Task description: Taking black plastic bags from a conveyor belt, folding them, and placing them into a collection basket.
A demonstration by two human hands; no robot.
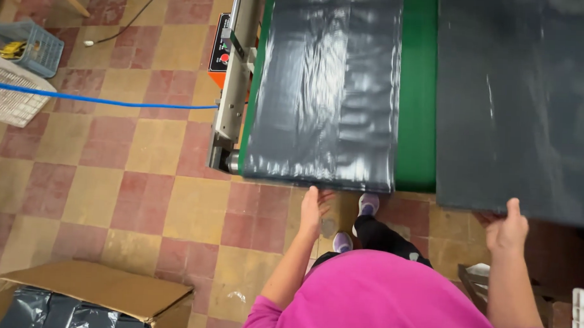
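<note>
The green conveyor belt (417,91) is the landmark here, running up the middle of the view. Lying on its right side and spilling past its right edge is the largest thing, a stack of dark grey plastic bags (521,101), whose near edge overhangs the belt's end. On the belt's left half lies a single glossy dark grey bag (327,87), flat, its near edge at the belt's end.

The right hand (506,230) grips the overhanging near edge of the stack, thumb on top and fingers curled beneath. The left hand (314,207) is open and flat, fingertips just under or at the near edge of the single bag (whether it truly touches, I cannot tell).

As a judgement: the slick bags could slide off the overhang and drop to the tiled floor (110,177) if the right hand's pinch loosens. The single bag could skew or wrinkle on the belt if nudged from one corner. Fingers close to the roller at the belt's near end risk being caught.
</note>
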